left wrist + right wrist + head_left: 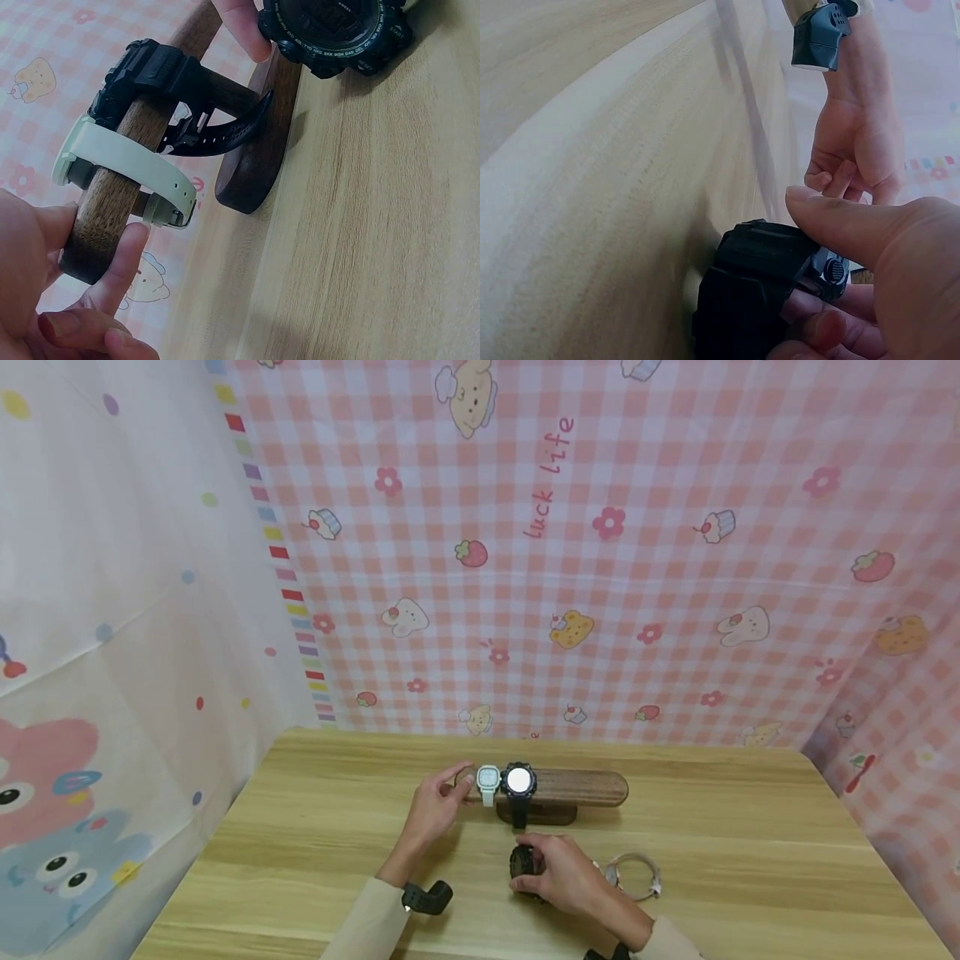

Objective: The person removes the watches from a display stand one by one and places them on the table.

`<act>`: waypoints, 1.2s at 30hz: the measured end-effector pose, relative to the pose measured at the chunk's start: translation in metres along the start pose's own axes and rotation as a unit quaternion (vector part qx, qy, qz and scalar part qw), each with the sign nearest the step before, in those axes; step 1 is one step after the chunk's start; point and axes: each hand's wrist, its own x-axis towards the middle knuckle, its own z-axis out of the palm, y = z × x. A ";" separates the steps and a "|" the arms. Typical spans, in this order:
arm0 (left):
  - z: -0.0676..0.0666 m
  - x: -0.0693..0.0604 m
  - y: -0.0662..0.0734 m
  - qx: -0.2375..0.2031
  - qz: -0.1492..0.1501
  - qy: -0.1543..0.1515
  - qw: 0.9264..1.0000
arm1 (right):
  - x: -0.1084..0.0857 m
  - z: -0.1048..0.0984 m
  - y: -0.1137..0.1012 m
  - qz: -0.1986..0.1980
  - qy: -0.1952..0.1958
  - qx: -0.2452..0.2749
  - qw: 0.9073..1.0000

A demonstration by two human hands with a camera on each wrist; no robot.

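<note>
My left hand grips the left end of a wooden watch stand, thumb and fingers around the bar in the left wrist view. Beside those fingers a pale green watch is strapped on the bar, and a black watch with a bright face sits to its right. In front of the stand, my right hand pinches another black watch between thumb and fingers. The right wrist view shows its thick black strap and side button.
A thin-banded watch lies on the wooden table, just right of my right hand. Patterned cloth hangs behind the table, with more cloth at both sides. The stand's base rests under the bar.
</note>
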 end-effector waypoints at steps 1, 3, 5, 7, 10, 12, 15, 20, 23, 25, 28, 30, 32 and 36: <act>0.000 0.000 0.000 0.000 0.000 -0.001 1.000 | 0.000 0.000 0.000 0.000 0.000 0.000 1.000; 0.000 0.000 0.000 -0.001 0.000 -0.002 1.000 | 0.000 0.000 0.001 0.000 -0.001 0.001 1.000; 0.000 0.000 0.000 -0.002 0.001 -0.002 1.000 | 0.000 0.000 0.001 0.000 -0.002 0.002 1.000; 0.000 0.000 0.000 -0.002 0.000 -0.002 1.000 | 0.000 0.000 0.001 0.002 -0.004 0.007 1.000; 0.000 -0.001 -0.001 0.000 0.000 -0.003 1.000 | -0.001 -0.001 0.001 0.007 -0.007 0.013 1.000; 0.000 -0.001 -0.001 0.002 0.001 -0.004 1.000 | -0.002 -0.002 0.001 0.009 -0.005 0.015 1.000; 0.000 -0.001 -0.001 0.001 0.001 -0.004 1.000 | -0.002 -0.008 0.002 0.016 0.005 0.020 1.000; 0.000 -0.001 0.000 -0.004 0.004 -0.002 1.000 | -0.004 -0.025 0.005 0.024 0.059 0.031 0.997; 0.000 -0.001 0.000 -0.003 0.005 -0.004 1.000 | -0.006 -0.038 0.008 0.041 0.097 0.039 0.994; 0.000 0.000 0.000 0.000 0.003 -0.003 1.000 | -0.008 -0.047 0.011 0.057 0.119 0.041 0.990; 0.000 0.000 0.000 0.001 0.000 -0.003 1.000 | -0.010 -0.060 0.017 0.085 0.147 0.045 0.984; 0.000 0.000 0.000 0.000 -0.001 -0.002 1.000 | -0.011 -0.067 0.023 0.090 0.168 0.043 0.981; 0.000 0.000 0.000 0.000 -0.003 0.000 1.000 | -0.013 -0.072 0.027 0.094 0.186 0.037 0.977; 0.000 0.000 0.000 0.002 -0.006 0.001 1.000 | -0.015 -0.077 0.036 0.100 0.213 0.018 0.972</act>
